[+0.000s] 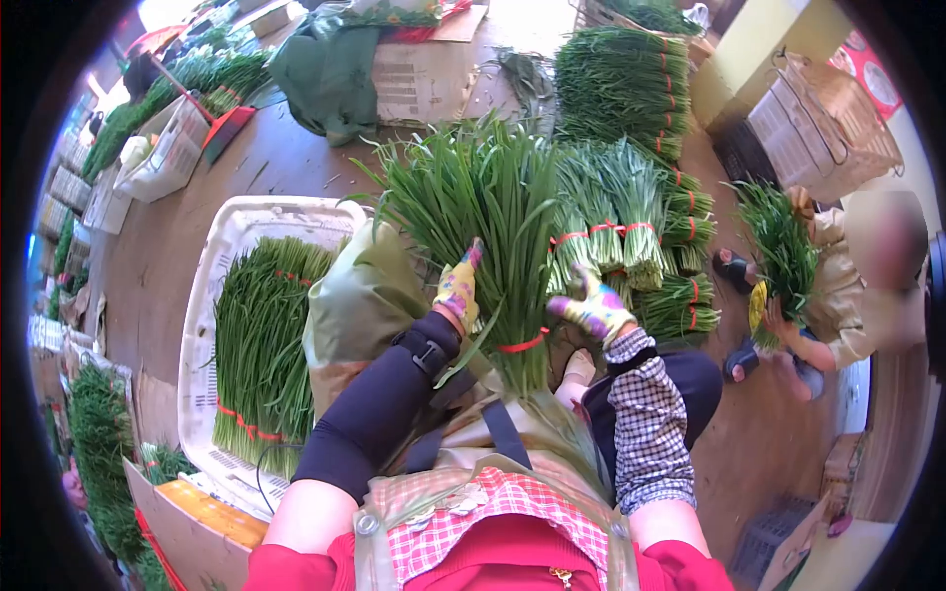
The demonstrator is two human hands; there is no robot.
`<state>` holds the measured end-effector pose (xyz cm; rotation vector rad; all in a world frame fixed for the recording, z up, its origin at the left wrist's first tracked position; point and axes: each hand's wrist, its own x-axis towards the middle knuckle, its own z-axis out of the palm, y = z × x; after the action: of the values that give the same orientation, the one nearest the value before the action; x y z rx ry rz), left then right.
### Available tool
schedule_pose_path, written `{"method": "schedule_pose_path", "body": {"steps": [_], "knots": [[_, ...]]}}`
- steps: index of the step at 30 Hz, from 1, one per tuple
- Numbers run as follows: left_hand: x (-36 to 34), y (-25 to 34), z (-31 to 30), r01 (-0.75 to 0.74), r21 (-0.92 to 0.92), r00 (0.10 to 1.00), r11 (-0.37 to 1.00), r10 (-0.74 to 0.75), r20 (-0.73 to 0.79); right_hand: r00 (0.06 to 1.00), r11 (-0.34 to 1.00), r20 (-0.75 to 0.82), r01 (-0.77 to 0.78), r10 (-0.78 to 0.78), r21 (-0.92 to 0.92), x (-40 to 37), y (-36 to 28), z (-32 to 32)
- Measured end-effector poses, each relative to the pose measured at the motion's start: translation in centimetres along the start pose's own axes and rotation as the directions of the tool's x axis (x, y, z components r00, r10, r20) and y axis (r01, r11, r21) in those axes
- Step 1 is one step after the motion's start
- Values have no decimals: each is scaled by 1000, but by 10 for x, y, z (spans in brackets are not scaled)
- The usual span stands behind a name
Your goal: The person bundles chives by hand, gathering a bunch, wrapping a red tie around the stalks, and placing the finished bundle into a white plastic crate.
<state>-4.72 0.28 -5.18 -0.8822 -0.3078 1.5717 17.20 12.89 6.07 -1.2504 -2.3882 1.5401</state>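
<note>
A thick bundle of green chives (493, 212), tied near its base with a red band (520, 344), stands upright on my lap. My left hand (458, 288), in a yellow patterned glove, grips the left side of the bundle. In a similar glove with purple fingertips, my right hand (591, 307) is spread open against the right side of the stalks. A black sleeve covers my left arm and a checked sleeve my right.
A white crate (222, 251) at my left holds tied chive bundles (258, 345). More tied bundles (641, 217) are stacked ahead on the right. Another person (847, 286) sits at the right holding chives (783, 246). Cardboard (419, 74) and a green cloth (330, 79) lie beyond.
</note>
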Motion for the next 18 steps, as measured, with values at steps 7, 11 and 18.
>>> {"method": "schedule_pose_path", "body": {"steps": [7,11,18], "knots": [[-29,-60,52,-195,928,927,318,368,69,975,894,185,25,-120,447,2,29,61],[-23,-61,48,-438,899,806,11,449,387,959,642,207,-37,-192,766,1,-2,42],[-19,-66,47,12,963,881,-271,458,118,896,274,376,-310,-235,910,5,13,23]]}}
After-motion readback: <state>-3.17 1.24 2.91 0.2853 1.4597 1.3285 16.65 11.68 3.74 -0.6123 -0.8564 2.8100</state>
